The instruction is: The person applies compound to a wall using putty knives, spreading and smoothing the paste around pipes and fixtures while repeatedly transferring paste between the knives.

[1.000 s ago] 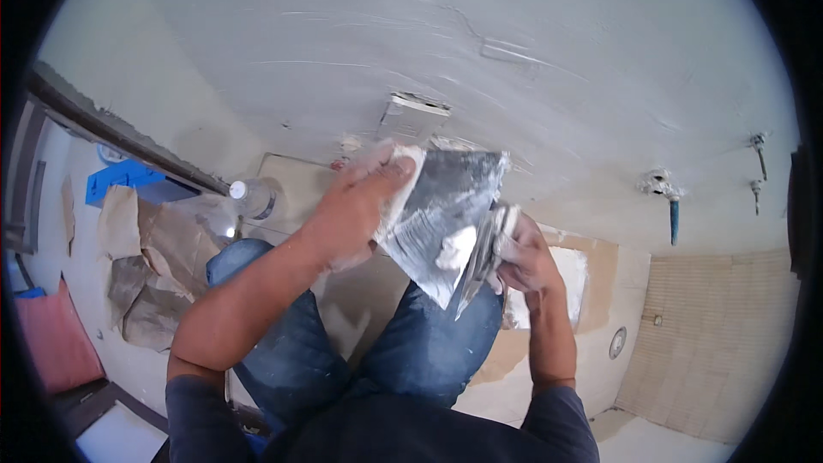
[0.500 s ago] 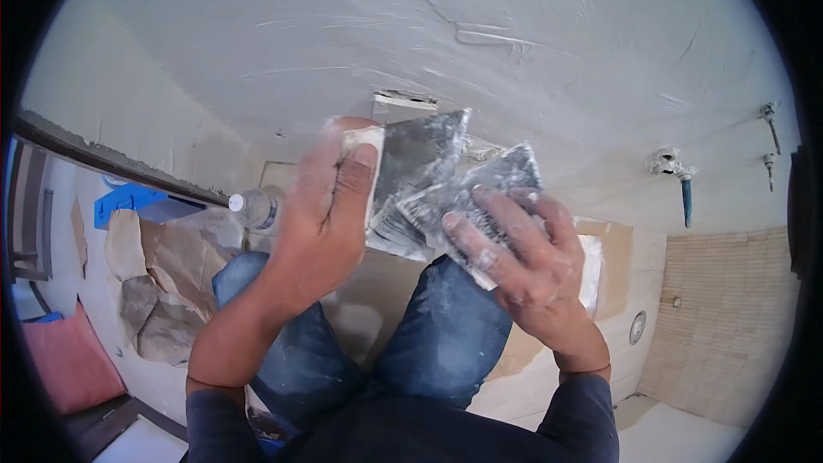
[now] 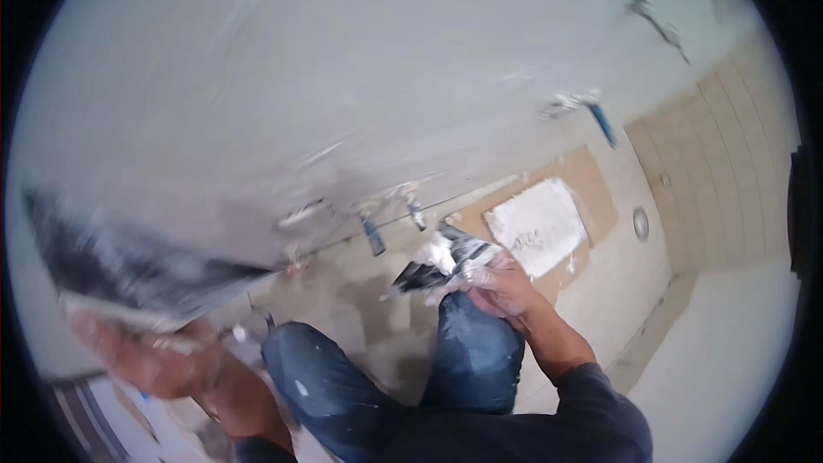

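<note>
Your left hand [image 3: 141, 360] has a blurry wide trowel [image 3: 129, 270] in its grip; your right hand [image 3: 501, 287] is clamped round the smaller plaster-caked trowel [image 3: 441, 266] over your knee [image 3: 471, 326].

Grey plastered wall [image 3: 360, 77] across upper view, surface smooth, blurred. Beige tiled wall [image 3: 729, 180] at right edge. Cardboard sheet [image 3: 591, 184] flat on floor [image 3: 617, 283] near tiled wall, white plaster patch [image 3: 536, 225] on its middle. Round floor drain [image 3: 640, 223] just beside cardboard's right edge. Blue-handled tool [image 3: 603, 124] at wall base; two more fittings [image 3: 374, 236] left along same line
</note>
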Demonstrator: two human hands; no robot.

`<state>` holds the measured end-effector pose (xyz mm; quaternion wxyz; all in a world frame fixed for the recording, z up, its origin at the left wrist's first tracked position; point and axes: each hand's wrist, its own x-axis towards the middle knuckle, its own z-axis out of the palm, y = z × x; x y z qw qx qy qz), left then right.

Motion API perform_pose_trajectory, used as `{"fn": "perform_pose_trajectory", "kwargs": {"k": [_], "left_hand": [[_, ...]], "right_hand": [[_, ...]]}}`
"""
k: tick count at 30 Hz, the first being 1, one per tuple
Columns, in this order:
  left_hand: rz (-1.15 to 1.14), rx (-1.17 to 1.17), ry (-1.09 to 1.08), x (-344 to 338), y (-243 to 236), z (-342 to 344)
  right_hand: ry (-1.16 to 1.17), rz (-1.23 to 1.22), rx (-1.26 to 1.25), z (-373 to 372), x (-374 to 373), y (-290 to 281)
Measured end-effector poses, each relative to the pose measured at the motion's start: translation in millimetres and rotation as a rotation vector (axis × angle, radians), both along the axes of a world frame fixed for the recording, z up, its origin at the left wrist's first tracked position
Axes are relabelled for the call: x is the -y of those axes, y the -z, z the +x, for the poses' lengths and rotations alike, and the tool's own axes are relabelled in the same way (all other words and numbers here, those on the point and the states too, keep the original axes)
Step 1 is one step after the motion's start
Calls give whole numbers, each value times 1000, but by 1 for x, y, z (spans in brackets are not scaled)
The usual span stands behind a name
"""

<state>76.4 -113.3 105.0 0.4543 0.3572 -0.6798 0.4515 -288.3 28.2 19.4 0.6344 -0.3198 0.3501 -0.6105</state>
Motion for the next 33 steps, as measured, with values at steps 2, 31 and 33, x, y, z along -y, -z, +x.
{"fn": "perform_pose_trajectory", "kwargs": {"k": [2, 31, 33], "left_hand": [[-89, 44, -95, 21, -22, 29], [-335, -38, 16, 129, -47, 21], [-330, -19, 26, 129, -48, 23]], "right_hand": [[-24, 40, 161, 7, -13, -3], [1137, 505, 165, -80, 33, 215], [1125, 527, 136, -77, 42, 218]]}}
